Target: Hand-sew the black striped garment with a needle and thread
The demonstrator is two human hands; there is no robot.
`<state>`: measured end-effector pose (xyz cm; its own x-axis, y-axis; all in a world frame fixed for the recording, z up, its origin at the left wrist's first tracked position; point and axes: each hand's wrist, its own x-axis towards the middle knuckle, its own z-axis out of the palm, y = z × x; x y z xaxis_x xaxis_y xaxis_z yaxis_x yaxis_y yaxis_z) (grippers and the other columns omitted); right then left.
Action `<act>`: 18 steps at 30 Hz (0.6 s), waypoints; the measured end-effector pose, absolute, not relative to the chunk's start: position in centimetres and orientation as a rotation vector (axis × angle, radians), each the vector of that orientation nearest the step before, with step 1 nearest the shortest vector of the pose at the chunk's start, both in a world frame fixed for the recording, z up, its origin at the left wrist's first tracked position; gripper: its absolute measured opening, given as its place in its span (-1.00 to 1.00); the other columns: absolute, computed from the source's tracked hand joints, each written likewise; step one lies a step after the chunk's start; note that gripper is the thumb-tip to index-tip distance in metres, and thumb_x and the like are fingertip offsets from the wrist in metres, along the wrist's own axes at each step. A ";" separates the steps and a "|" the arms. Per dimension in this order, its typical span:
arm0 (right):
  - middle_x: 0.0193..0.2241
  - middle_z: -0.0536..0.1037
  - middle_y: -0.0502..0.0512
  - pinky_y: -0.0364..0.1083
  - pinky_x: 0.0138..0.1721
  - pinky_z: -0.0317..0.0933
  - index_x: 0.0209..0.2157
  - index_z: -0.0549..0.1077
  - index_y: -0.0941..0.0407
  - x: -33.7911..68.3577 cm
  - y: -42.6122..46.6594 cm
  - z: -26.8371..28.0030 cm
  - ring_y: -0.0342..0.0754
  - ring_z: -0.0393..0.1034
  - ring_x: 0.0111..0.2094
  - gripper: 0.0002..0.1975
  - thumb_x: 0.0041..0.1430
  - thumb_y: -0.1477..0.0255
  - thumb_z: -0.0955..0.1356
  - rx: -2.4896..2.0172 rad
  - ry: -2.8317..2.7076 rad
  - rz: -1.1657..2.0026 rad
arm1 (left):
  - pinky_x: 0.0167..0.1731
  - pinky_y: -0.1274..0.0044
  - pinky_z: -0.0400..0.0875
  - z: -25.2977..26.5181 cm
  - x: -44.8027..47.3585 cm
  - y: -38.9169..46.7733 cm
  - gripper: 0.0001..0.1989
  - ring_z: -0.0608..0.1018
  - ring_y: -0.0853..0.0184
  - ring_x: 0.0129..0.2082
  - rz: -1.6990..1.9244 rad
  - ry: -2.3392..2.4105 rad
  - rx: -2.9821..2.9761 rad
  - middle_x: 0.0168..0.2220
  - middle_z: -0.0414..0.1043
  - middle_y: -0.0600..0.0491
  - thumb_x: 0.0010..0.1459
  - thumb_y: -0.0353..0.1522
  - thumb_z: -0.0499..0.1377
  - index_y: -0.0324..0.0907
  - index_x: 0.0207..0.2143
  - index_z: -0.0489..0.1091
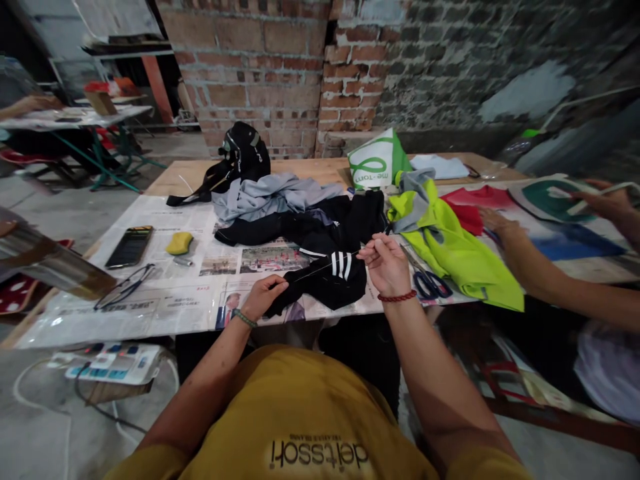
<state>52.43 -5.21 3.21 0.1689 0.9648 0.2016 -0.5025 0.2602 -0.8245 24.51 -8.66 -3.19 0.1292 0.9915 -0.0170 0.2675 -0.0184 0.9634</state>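
A black garment with three white stripes [336, 270] is spread at the centre of the frame, just inside the near edge of the newspaper-covered wooden table [165, 257], its lower folds touching that edge. Bare newspaper is left open at left centre, as far as a dark smartphone [130, 246], a yellow sponge [179, 243] and black-framed glasses [124, 287]. To the right, room is bounded by blue-handled scissors [433, 285] and a neon yellow-green cloth [453, 248], beside which another person's forearm [545, 277] is stretched. The fabric's left end is pinched in the closed fingers of the left hand [263, 297]. A thin pale thread [320, 268] is held taut between that hand and the pinched fingertips of the raised right hand [386, 263].
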 end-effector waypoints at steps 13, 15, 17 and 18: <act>-0.59 0.44 -0.10 -0.19 -0.53 0.33 -0.37 0.40 0.15 49.1 -7.0 -3.7 -0.21 0.40 -0.62 -0.78 -0.04 0.32 0.39 -0.978 -0.888 1.190 | -0.52 0.63 0.21 -3.4 24.2 -8.3 -0.71 0.31 0.48 -0.56 0.946 1.307 1.479 -0.55 0.31 0.15 -0.02 -0.16 0.16 -0.23 -0.44 0.40; -0.61 0.43 -0.12 -0.19 -0.55 0.32 -0.37 0.39 0.15 49.9 -5.9 -4.5 -0.22 0.39 -0.63 -0.76 -0.06 0.31 0.39 -1.006 -0.855 1.127 | -0.48 0.62 0.25 -3.1 23.8 -7.9 -0.71 0.34 0.45 -0.53 0.893 1.302 1.528 -0.53 0.34 0.13 -0.03 -0.16 0.16 -0.24 -0.45 0.41; -0.62 0.42 -0.12 -0.19 -0.56 0.33 -0.37 0.38 0.15 50.7 -5.0 -4.9 -0.21 0.39 -0.64 -0.76 -0.07 0.31 0.39 -1.015 -0.838 1.112 | -0.42 0.59 0.29 -2.7 23.5 -7.5 -0.70 0.39 0.42 -0.48 0.801 1.259 1.614 -0.49 0.39 0.11 -0.07 -0.17 0.19 -0.23 -0.42 0.43; -0.62 0.43 -0.12 -0.19 -0.56 0.33 -0.37 0.38 0.15 51.0 -4.6 -4.9 -0.21 0.39 -0.64 -0.76 -0.07 0.31 0.39 -1.019 -0.840 1.112 | -0.38 0.58 0.31 -2.4 23.3 -7.3 -0.70 0.41 0.39 -0.44 0.744 1.227 1.666 -0.45 0.42 0.10 -0.10 -0.18 0.21 -0.23 -0.39 0.44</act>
<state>50.95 -4.65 -4.95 0.2472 0.9681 0.0414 -0.3051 0.1183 -0.9450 23.34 -7.25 -2.39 0.3235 0.9452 -0.0445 0.3973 -0.0930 0.9129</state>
